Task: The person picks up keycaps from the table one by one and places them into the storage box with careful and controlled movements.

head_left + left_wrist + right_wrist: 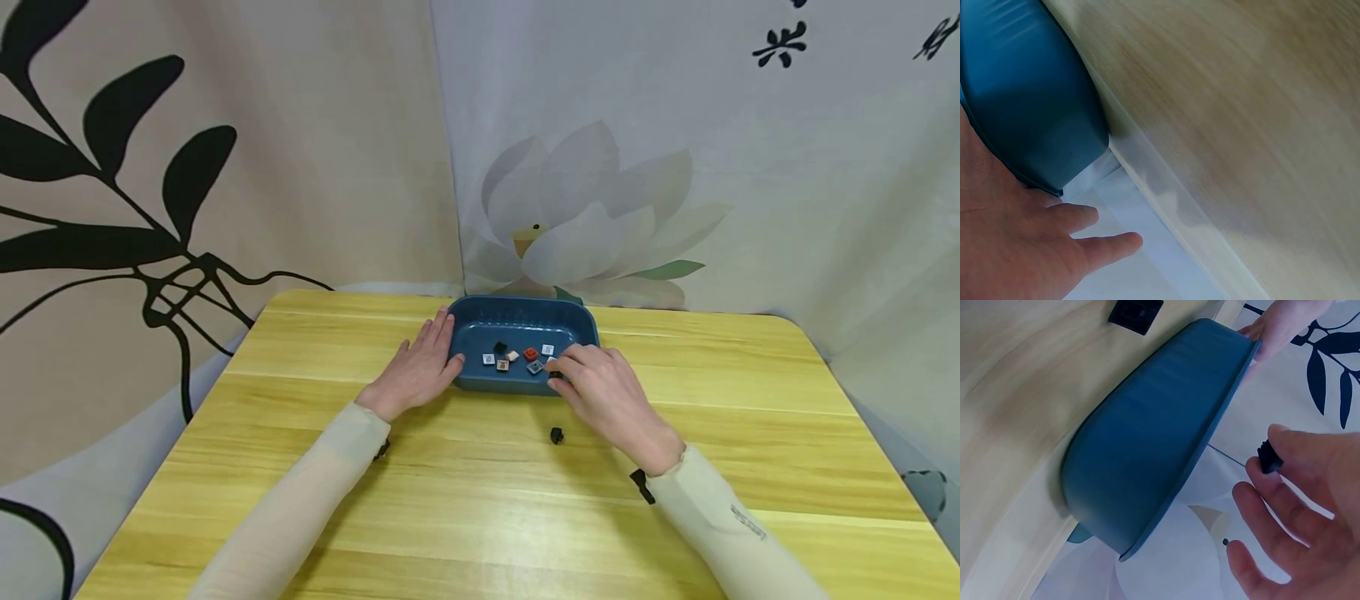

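Note:
A blue rectangular tray [517, 387] stands at the back of the table with several small square pieces inside. My right hand [603, 392] is over the tray's front right part; its thumb and index finger pinch a small black block [1269, 457] with a ridged edge. My left hand [416, 367] rests against the tray's left end, fingers straight. In the left wrist view, that hand lies along the rim. Inside the tray are a red piece [530, 354], a black piece [500, 347] and several whitish pieces. Another small black block [557, 435] lies on the table in front.
The light wooden table [465, 517] ends just behind the tray. Beyond it hangs a pale curtain [360, 167] printed with black leaves and a flower. A dark strap piece [642, 486] shows at my right wrist.

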Motion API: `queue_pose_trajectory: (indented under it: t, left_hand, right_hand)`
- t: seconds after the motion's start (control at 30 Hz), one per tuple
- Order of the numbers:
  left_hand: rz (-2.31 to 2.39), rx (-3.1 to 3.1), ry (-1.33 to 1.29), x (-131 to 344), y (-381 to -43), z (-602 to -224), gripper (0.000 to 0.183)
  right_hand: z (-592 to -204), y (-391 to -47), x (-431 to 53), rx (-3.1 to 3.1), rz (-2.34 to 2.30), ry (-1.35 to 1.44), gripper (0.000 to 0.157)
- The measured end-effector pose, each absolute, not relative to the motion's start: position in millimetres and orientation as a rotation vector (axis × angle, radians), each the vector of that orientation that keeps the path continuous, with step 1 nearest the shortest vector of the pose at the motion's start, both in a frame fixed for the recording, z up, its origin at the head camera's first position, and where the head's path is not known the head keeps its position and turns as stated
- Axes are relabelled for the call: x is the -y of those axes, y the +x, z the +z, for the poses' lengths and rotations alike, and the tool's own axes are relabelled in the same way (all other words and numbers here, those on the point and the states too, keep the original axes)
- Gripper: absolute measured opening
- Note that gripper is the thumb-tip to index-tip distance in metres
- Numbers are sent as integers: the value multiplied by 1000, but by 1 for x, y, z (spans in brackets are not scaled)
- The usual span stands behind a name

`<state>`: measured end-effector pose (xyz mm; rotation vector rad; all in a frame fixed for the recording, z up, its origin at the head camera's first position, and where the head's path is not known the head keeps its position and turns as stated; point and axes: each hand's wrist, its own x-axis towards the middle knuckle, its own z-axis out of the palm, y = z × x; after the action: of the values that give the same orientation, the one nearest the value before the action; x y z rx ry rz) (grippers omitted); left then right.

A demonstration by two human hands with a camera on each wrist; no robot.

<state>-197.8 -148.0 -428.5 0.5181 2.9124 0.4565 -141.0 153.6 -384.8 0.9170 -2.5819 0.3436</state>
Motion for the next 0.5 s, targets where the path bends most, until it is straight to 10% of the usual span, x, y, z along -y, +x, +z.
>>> queue_pose_trajectory:
  t: [0.5]
  left_hand:
    - [457, -2915, 515, 147, -198, -431, 76]
  right_hand:
    - [-387, -160, -130, 2608, 376, 873, 17]
